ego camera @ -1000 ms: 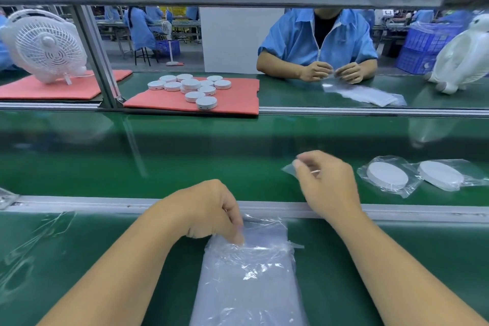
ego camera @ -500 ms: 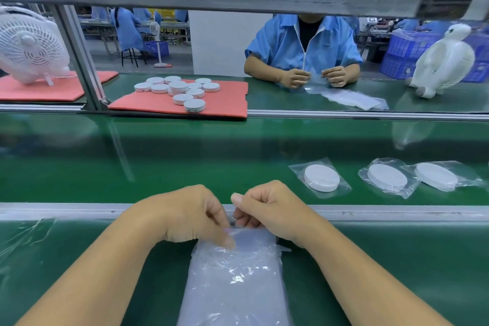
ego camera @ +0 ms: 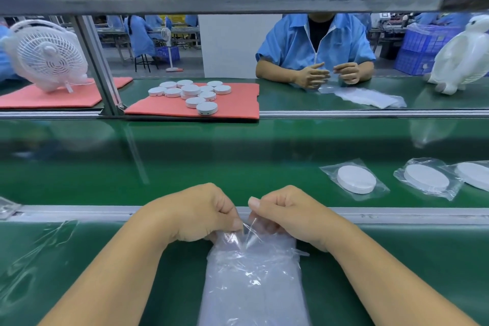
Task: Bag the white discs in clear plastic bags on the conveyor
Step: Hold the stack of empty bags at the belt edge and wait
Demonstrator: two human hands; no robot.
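A: What are the hands doing?
B: Left hand (ego camera: 201, 216) & right hand (ego camera: 289, 216) are both pinching the top of the clear bag stack (ego camera: 254, 280) on the near bench.
A: Discs?
B: Three bagged discs (ego camera: 356, 178) are lying on the conveyor (ego camera: 185, 167), right; loose discs (ego camera: 191, 92) are sitting on a red mat (ego camera: 238, 110).

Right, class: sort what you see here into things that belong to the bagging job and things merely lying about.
Belongs to the job:
- left hand and right hand, pinching a bag
- stack of clear bags
- loose white discs on the pink mat
- bagged discs
- conveyor belt

Just lying about:
- white fan
- white bird-shaped item
- blue crates
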